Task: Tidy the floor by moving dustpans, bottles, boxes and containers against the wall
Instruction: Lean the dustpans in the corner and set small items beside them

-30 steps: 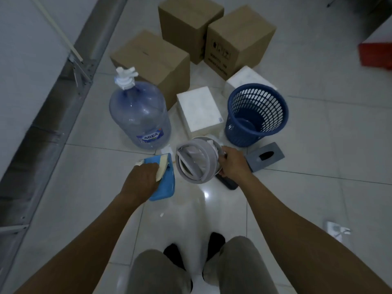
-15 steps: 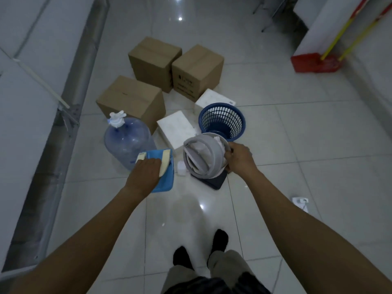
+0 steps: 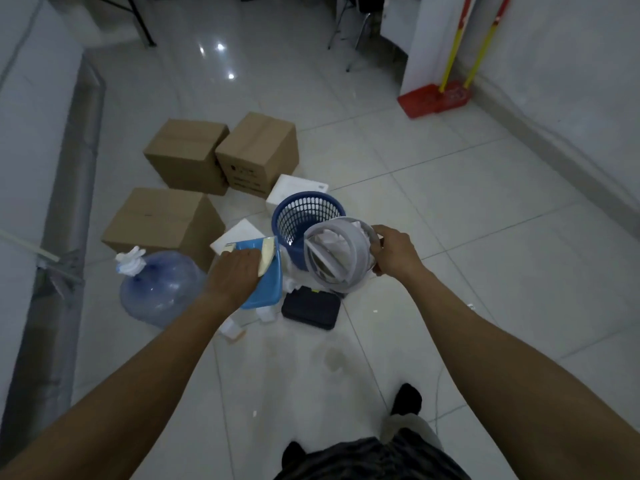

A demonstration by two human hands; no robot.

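- The person has straightened up since a second ago. The blue tray (image 3: pixel 265 285) and grey bin (image 3: pixel 334 254) are now held off the floor (image 3: pixel 450 237), ready for carrying to the wall (image 3: pixel 571 64).
- The left hand (image 3: pixel 235 271) curls over the tray's near end; the right hand (image 3: pixel 394 258) pinches the bin's rim, with the bin just to its left.
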